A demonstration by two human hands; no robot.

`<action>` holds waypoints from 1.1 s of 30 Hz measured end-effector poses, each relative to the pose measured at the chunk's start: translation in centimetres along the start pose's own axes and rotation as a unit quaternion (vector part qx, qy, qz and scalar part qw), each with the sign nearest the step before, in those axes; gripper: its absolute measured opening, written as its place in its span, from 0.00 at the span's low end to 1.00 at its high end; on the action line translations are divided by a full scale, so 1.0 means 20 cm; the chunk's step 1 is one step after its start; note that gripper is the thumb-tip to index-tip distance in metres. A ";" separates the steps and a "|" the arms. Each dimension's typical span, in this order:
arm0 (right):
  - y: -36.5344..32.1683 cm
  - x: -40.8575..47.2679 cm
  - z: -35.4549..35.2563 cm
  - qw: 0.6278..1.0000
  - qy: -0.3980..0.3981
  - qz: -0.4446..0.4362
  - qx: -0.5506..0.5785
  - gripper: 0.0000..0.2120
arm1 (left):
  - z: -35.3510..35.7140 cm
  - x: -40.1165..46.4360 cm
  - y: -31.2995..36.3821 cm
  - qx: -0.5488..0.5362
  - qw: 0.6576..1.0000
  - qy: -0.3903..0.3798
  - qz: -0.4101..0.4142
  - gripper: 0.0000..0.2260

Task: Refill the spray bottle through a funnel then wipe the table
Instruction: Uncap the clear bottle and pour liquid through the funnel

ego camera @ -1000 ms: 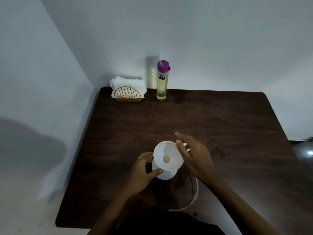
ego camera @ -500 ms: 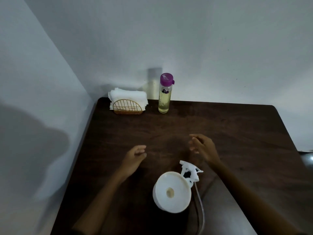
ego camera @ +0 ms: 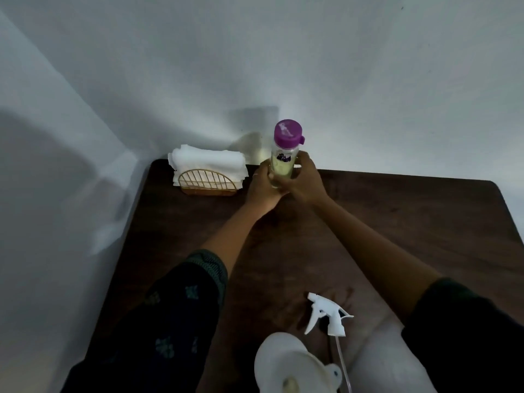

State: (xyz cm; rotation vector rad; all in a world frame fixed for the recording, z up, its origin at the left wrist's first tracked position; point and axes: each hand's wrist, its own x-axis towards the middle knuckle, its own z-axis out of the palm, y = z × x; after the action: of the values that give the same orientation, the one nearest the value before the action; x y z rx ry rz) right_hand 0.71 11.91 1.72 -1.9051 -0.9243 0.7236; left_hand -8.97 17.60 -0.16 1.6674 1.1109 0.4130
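Observation:
A clear bottle with a purple cap [ego camera: 286,137] and pale yellow liquid stands upright at the far edge of the dark wooden table [ego camera: 411,217]. My left hand [ego camera: 262,188] wraps its lower left side and my right hand [ego camera: 304,181] wraps its right side. At the near edge a white funnel [ego camera: 286,367] sits in the spray bottle's neck; the bottle itself is hidden beneath it. The white trigger sprayer head [ego camera: 329,314] lies on the table just behind the funnel, its thin tube trailing toward me.
A gold wire holder with a stack of white napkins [ego camera: 208,168] stands at the far left corner, close to the purple-capped bottle. White walls meet behind that corner. The table's right edge curves away at the far right.
Both hands left the funnel and spray bottle, reached across the table to the far edge and closed around the purple-capped bottle. The view tilted, so the funnel now sits at the bottom.

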 end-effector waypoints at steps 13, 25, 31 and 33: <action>-0.01 -0.26 -0.02 0.994 0.092 -0.053 -0.037 0.21 | 0.01 -0.26 0.02 0.084 0.992 0.037 0.085 0.16; -0.51 -0.76 -0.37 0.981 0.089 -0.159 -0.072 0.29 | -0.10 -0.79 0.40 -0.019 0.982 0.083 0.166 0.21; -0.96 -0.96 -0.71 0.973 -0.030 -0.211 -0.092 0.27 | -0.22 -1.06 0.63 -0.128 0.947 0.139 0.260 0.21; -1.13 -1.03 -0.80 0.964 -0.020 -0.253 -0.076 0.25 | -0.25 -1.14 0.69 -0.136 0.940 0.141 0.281 0.21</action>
State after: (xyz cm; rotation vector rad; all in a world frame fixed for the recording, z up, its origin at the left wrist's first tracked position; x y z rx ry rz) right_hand -5.54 -4.65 31.35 -1.6757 -1.4557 0.3928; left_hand -17.79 1.19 19.51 1.6877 0.7114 1.1498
